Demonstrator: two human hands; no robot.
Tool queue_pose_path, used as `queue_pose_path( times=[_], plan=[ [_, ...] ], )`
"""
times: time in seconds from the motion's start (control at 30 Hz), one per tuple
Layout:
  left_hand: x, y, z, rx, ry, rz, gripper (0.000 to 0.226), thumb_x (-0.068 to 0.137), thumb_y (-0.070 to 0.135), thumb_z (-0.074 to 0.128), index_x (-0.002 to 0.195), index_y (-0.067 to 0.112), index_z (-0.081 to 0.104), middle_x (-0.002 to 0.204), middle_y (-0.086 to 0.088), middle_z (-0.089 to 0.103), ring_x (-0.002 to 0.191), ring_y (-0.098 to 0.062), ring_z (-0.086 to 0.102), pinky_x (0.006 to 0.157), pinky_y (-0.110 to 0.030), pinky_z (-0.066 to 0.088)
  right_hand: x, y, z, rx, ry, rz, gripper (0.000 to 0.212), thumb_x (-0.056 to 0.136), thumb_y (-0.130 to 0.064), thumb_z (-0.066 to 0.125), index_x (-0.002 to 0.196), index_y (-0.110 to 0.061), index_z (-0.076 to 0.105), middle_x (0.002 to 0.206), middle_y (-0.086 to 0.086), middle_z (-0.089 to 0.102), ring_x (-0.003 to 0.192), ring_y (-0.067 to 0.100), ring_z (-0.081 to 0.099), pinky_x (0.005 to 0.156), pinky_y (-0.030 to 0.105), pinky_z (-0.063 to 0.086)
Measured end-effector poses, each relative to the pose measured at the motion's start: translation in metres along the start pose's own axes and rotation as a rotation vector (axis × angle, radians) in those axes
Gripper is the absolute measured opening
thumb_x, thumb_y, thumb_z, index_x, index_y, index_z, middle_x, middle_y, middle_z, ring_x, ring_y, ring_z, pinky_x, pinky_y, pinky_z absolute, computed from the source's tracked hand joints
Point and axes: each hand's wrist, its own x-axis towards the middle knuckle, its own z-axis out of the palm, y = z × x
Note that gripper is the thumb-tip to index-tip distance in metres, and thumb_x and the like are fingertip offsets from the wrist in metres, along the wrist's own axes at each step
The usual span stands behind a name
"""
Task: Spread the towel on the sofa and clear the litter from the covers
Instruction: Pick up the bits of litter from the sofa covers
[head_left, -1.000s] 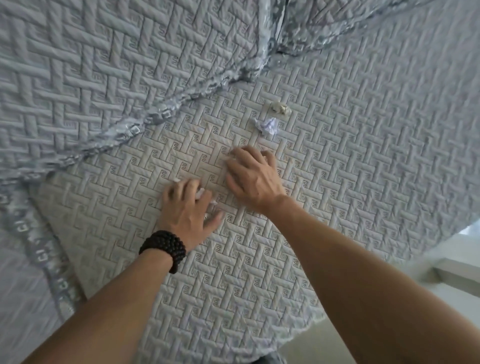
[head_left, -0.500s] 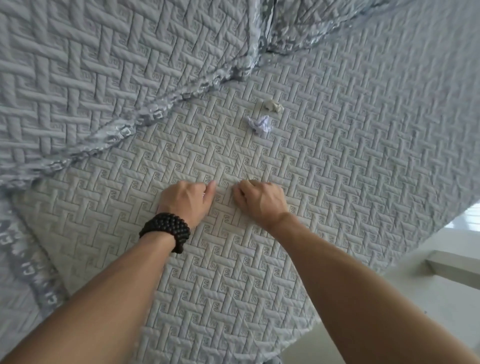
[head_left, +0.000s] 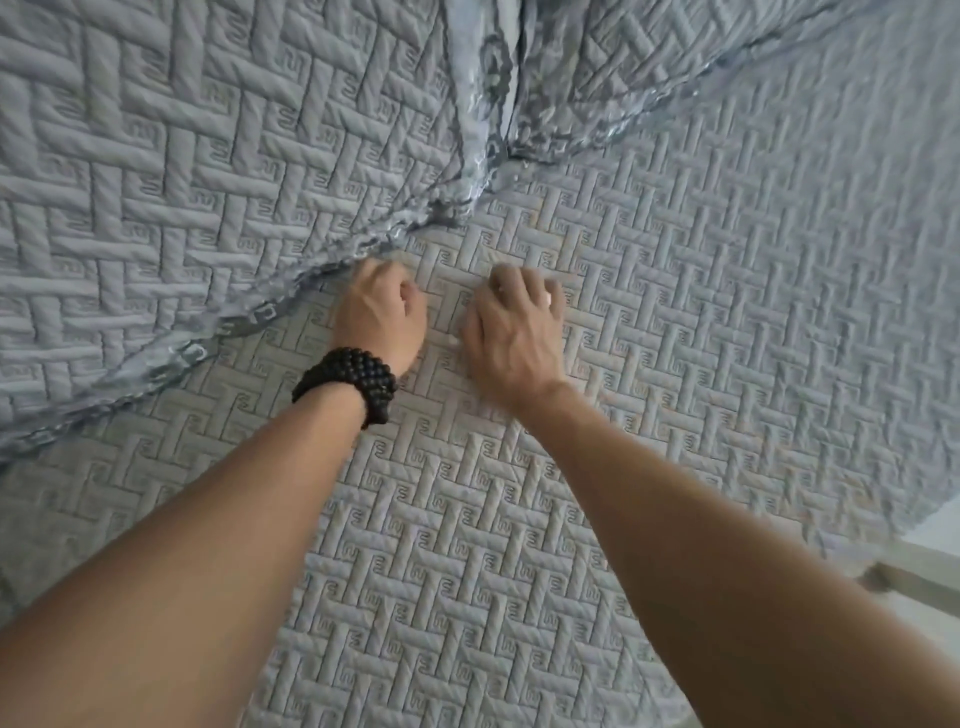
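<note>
Two curled hands, left hand (head_left: 382, 312) and right hand (head_left: 511, 332), press the quilted basket-weave cover (head_left: 467, 545).

The seat cover (head_left: 519, 519) was quilted cloth, matt and soft-looking, its stitching raised in a basket-weave of padded bars with small key-shaped motifs between them. The backrest cover (head_left: 182, 182) was the same quilted fabric, a cooler grey. Its trim (head_left: 467, 171) looked like a thinner, satiny woven band with a faint sheen and a darker pattern. The bracelet (head_left: 348, 382) on the left wrist was made of small, dark, round beads with a dull gloss
</note>
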Motion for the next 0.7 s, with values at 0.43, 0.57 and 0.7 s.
queue_pose_path(
  times=[0.43,0.57,0.7],
  plan=[
    [-0.068,-0.013,-0.033,0.188,-0.287,0.039,0.038,0.096,0.037,0.048,0.089,0.006,0.068,0.065,-0.010,0.055,0.067,-0.027,0.056,0.064,-0.033,0.046,-0.094,-0.044,0.002,0.069,-0.302,-0.058,0.013,0.102,-0.022,0.045,0.103,-0.011,0.051,0.085,0.004,0.060,0.065,0.025,0.058,0.051,0.037,0.045],
    [-0.101,-0.005,-0.080,0.145,-0.296,0.018,0.040,0.096,0.036,0.047,0.076,0.005,0.064,0.059,-0.005,0.054,0.052,-0.016,0.050,0.061,-0.034,0.051,-0.129,-0.057,-0.031,0.144,-0.324,0.070,0.008,0.097,-0.004,0.044,0.097,-0.003,0.052,0.068,0.008,0.062,0.051,0.029,0.059,0.044,0.039,0.051],
    [-0.122,0.017,-0.134,0.158,-0.247,-0.001,0.039,0.098,0.031,0.046,0.075,0.004,0.062,0.058,-0.003,0.053,0.052,-0.016,0.050,0.052,-0.029,0.043,-0.170,-0.074,-0.084,0.238,-0.263,0.164,0.017,0.098,0.003,0.043,0.089,-0.004,0.056,0.059,0.000,0.052,0.042,0.011,0.044,0.037,0.018,0.032]
  ],
)
